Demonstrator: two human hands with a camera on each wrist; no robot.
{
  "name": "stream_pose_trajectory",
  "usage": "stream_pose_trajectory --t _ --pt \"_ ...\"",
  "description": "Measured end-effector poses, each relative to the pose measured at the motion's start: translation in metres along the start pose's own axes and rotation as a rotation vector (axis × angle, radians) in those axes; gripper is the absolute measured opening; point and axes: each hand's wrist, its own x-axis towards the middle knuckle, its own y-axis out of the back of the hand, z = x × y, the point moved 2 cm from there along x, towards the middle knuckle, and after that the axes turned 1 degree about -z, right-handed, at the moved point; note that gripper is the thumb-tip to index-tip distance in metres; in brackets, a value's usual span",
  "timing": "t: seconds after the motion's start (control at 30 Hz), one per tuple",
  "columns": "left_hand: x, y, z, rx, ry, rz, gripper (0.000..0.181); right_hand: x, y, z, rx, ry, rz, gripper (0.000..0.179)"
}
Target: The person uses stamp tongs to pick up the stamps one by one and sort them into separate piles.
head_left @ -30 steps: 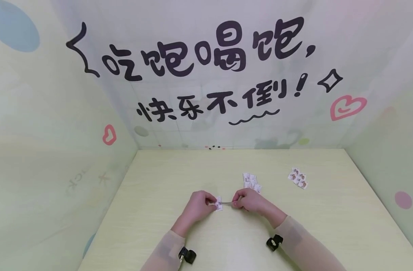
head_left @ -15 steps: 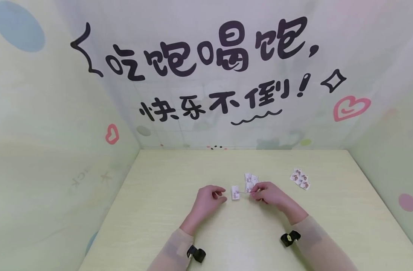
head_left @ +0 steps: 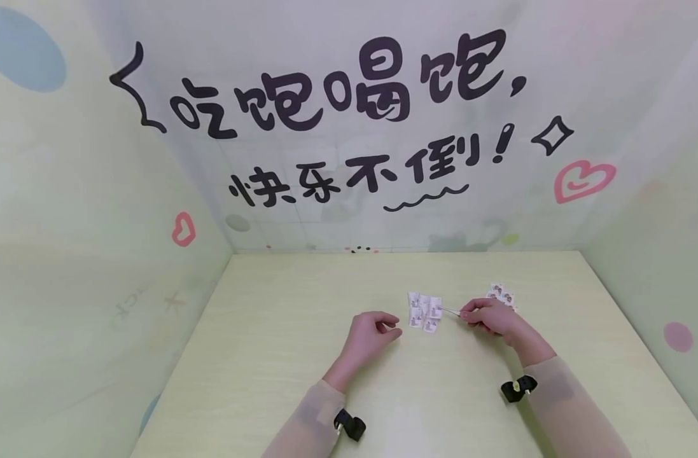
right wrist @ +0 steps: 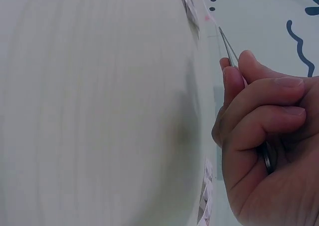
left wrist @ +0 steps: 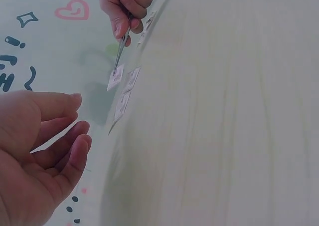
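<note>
My right hand (head_left: 492, 316) grips slim metal tweezers (left wrist: 121, 51), their tips pointing left. At the tips is a small white paper square (left wrist: 115, 78) with a printed picture, held up at the group of similar squares (head_left: 415, 317) on the table. From the head it overlaps the right side of that group. In the right wrist view the tweezers (right wrist: 227, 44) stick out between thumb and fingertips. My left hand (head_left: 369, 340) hovers left of the group, fingers loosely bent, thumb apart from them and nothing between.
A second cluster of printed squares (head_left: 502, 292) lies farther right on the pale wooden table (head_left: 257, 356), partly behind my right hand. A printed wall sheet (head_left: 326, 229) borders the table at the back, with side sheets left and right. Each wrist wears a black camera mount (head_left: 518, 388).
The left hand has let go of the paper square and shifted slightly right. My right hand has carried the square in the tweezers rightward and away from me, over to the group.
</note>
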Motion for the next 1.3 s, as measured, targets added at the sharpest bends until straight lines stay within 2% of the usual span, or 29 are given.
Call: stream_pose_trajectory --t 0.17,0.3,0.5,0.7,0.83,1.03,1.17,1.3 --pt "0.003 -0.009 0.001 -0.013 0.01 -0.002 0.018 0.002 0.003 0.006 0.011 -0.002 -0.009 0.025" --pt "0.004 -0.014 0.001 -0.019 0.009 -0.003 0.017 0.003 0.005 0.006 0.015 -0.001 -0.016 0.02" --pt "0.004 -0.013 0.001 -0.023 0.002 0.004 0.016 0.005 0.004 0.006 0.014 -0.014 -0.007 0.017" --pt "0.002 -0.011 -0.001 -0.018 0.013 0.005 0.016 -0.004 0.006 0.004 -0.038 -0.016 0.021 0.023" --pt "-0.002 -0.004 -0.001 -0.017 0.024 -0.005 0.018 -0.015 0.012 0.003 -0.07 -0.018 0.05 0.028" --pt "-0.009 0.014 -0.004 0.01 -0.022 -0.001 0.021 -0.037 0.025 0.009 -0.09 -0.01 0.114 0.033" --pt "-0.012 0.028 -0.01 0.044 -0.042 -0.001 0.022 -0.053 0.029 0.015 -0.206 0.015 0.159 0.033" --pt "-0.013 0.039 -0.015 0.064 -0.064 0.006 0.023 -0.063 0.025 0.018 -0.337 0.066 0.199 0.032"
